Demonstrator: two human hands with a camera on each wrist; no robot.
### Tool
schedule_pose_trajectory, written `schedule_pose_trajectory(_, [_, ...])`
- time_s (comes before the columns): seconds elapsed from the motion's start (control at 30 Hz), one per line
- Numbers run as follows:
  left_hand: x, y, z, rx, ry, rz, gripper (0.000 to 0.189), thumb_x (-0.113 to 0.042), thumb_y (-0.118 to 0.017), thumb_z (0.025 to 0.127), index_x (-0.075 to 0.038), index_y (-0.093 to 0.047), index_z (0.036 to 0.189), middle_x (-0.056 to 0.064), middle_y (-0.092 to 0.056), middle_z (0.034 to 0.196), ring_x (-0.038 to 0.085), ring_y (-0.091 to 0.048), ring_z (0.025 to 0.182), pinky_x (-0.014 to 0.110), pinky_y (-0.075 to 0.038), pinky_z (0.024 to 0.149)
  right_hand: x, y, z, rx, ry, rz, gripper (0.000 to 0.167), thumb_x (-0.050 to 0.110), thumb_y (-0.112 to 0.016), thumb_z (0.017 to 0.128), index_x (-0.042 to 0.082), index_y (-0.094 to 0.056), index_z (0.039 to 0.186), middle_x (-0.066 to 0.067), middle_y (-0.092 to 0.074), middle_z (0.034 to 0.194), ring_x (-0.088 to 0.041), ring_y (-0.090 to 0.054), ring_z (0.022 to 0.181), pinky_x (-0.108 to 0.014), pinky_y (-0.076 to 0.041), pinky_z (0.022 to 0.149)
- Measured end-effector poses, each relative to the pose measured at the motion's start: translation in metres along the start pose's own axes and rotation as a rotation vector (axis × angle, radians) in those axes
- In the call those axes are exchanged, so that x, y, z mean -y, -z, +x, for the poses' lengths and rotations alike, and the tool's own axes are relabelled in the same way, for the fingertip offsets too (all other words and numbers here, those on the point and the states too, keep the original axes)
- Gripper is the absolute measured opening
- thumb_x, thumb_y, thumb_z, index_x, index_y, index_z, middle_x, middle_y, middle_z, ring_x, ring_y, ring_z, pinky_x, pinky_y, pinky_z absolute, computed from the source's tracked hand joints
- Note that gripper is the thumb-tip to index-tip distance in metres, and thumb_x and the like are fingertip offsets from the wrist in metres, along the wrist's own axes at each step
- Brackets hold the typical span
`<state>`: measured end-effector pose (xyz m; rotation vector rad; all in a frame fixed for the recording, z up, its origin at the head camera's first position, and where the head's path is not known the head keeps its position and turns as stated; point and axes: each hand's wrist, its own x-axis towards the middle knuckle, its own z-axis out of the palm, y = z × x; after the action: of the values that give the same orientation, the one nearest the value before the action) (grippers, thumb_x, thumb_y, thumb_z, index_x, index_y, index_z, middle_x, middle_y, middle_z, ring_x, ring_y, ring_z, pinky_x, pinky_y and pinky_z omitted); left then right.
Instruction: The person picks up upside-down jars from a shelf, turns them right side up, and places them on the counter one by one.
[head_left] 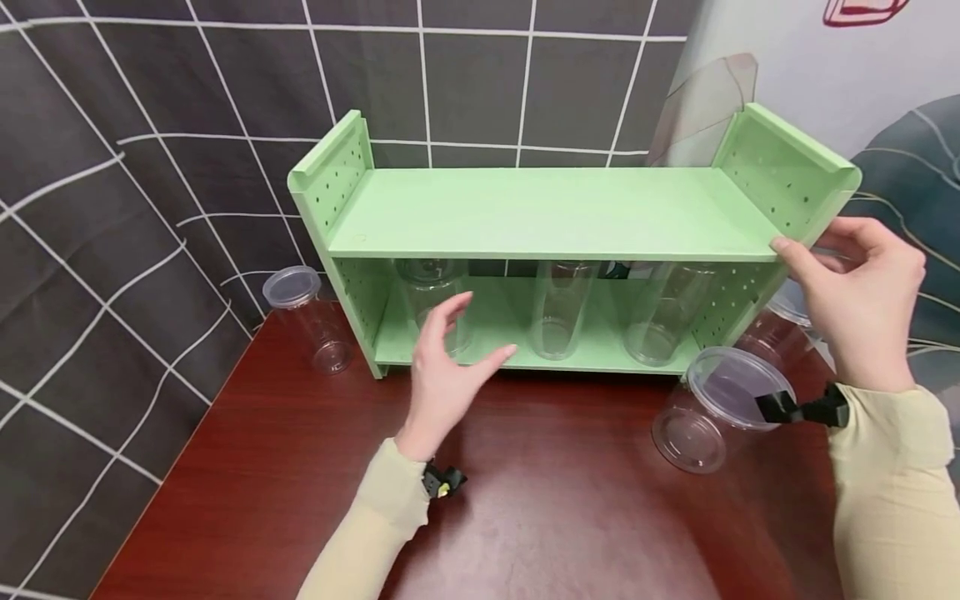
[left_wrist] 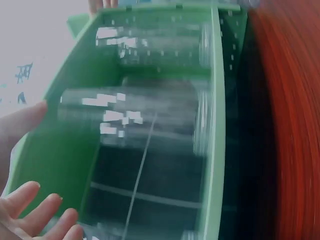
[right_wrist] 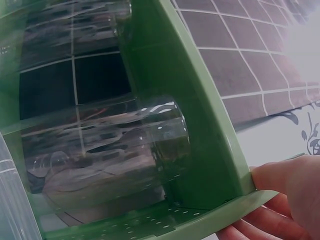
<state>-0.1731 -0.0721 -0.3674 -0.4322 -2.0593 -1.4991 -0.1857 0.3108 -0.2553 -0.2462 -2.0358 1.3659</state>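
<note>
Smooth shelf (head_left: 555, 212), clear glossy plastic jars (head_left: 712, 417), glossy wood-grain table (head_left: 562, 500)

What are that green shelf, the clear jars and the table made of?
Shelf: probably painted metal, perhaps plastic; smooth, light green, with neat rows of holes in its sides.
Jars: likely clear plastic, though glass is possible; glossy, see-through walls with bright glints.
Table: wood or wood-look laminate; reddish-brown, grain-like streaks, shiny with reflected light.

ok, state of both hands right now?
Left hand: open, holding nothing, in front of the green shelf.
Right hand: holding the green shelf's right side.
</note>
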Motion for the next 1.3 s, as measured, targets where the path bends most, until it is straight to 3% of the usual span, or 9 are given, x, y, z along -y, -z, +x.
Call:
schedule_pose_trajectory(0.13, [0.004,0.016,0.002,-0.106,-0.017,0.004,0.077,-0.021,-0.095,0.073,-0.005,-0.057,0.138,0.001,-0.060,0.132,0.017,-0.055,0.120,0.041,-0.044,0.106,0.000,0.001,-0.001,-0.004,-0.001,-0.025,0.039,0.008,-0.083,0.084,0.013,-0.073,0.121,0.011,-0.070,0.099,0.004,-0.067,0.080,-0.009,-0.051,0.076])
schedule_pose_trajectory(0.33, [-0.009,0.032,0.002,-0.204,-0.040,0.012,0.070,-0.002,-0.093,0.071,0.004,-0.058,0.132,0.015,-0.063,0.126,0.029,-0.058,0.116,0.048,-0.046,0.102,0.001,0.002,-0.001,-0.010,0.009,-0.010,0.038,0.006,-0.082,0.084,0.011,-0.073,0.121,0.010,-0.071,0.099,0.003,-0.067,0.080,-0.009,-0.051,0.075])
schedule_pose_trajectory(0.53, [0.022,0.041,0.003,-0.234,0.005,0.031,0.077,-0.013,-0.095,0.072,-0.003,-0.057,0.137,0.013,-0.062,0.127,0.026,-0.060,0.116,0.041,-0.047,0.102,0.001,0.003,-0.001,-0.015,0.010,0.001,0.037,0.006,-0.082,0.084,0.011,-0.073,0.120,0.011,-0.071,0.097,0.004,-0.068,0.079,-0.008,-0.050,0.072])
schedule_pose_trajectory(0.67, [0.038,0.043,0.005,-0.211,0.087,0.052,0.087,-0.023,-0.096,0.073,-0.005,-0.048,0.143,0.011,-0.056,0.135,0.027,-0.057,0.118,0.039,-0.047,0.103,0.000,0.003,-0.001,-0.016,0.013,-0.008,0.038,0.006,-0.082,0.084,0.011,-0.073,0.121,0.010,-0.071,0.099,0.004,-0.067,0.079,-0.008,-0.051,0.074])
schedule_pose_trajectory(0.87, [0.056,0.040,0.014,-0.106,0.276,0.102,0.103,-0.034,-0.094,0.073,-0.007,-0.034,0.153,0.010,-0.045,0.148,0.025,-0.049,0.130,0.038,-0.042,0.110,-0.002,0.003,-0.001,-0.011,0.018,-0.027,0.039,0.008,-0.082,0.085,0.012,-0.073,0.122,0.010,-0.070,0.100,0.004,-0.067,0.080,-0.009,-0.051,0.077])
schedule_pose_trajectory(0.97, [0.063,0.039,0.020,-0.067,0.338,0.131,0.109,-0.037,-0.094,0.072,-0.008,-0.030,0.155,0.011,-0.043,0.151,0.027,-0.046,0.135,0.043,-0.039,0.113,-0.002,0.002,-0.001,-0.005,0.021,-0.022,0.038,0.008,-0.082,0.085,0.012,-0.073,0.122,0.010,-0.070,0.099,0.004,-0.067,0.079,-0.009,-0.051,0.076])
schedule_pose_trajectory(1.13, [0.070,0.036,0.026,-0.018,0.390,0.192,0.113,-0.048,-0.092,0.072,-0.012,-0.028,0.158,0.011,-0.042,0.154,0.027,-0.041,0.139,0.049,-0.036,0.114,-0.002,0.001,0.000,-0.002,0.023,-0.017,0.039,0.008,-0.082,0.084,0.012,-0.073,0.122,0.010,-0.070,0.099,0.004,-0.067,0.079,-0.009,-0.052,0.076])
schedule_pose_trajectory(1.3, [0.071,0.036,0.027,-0.007,0.405,0.199,0.109,-0.052,-0.091,0.072,-0.013,-0.032,0.156,0.011,-0.049,0.147,0.026,-0.047,0.134,0.047,-0.041,0.110,-0.002,0.001,0.001,0.000,0.032,-0.018,0.039,0.007,-0.083,0.084,0.011,-0.073,0.122,0.010,-0.070,0.099,0.003,-0.067,0.080,-0.009,-0.052,0.077])
